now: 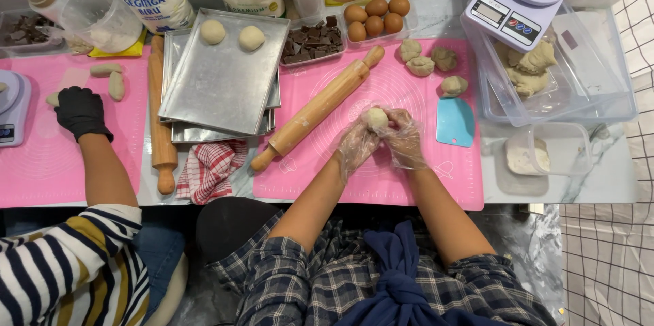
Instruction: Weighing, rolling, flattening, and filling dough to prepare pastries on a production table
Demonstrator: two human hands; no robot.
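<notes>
I saw the dough ball cupped between both gloved hands above the pink silicone mat. My left hand curled against it from one side, my right hand wrapped it from the other, fingers closed around it. Left of the ball lay a wooden rolling pin; right of it, a blue scraper; beyond it, four dough pieces. A co-worker's black-gloved hand rested on another mat far left.
</notes>
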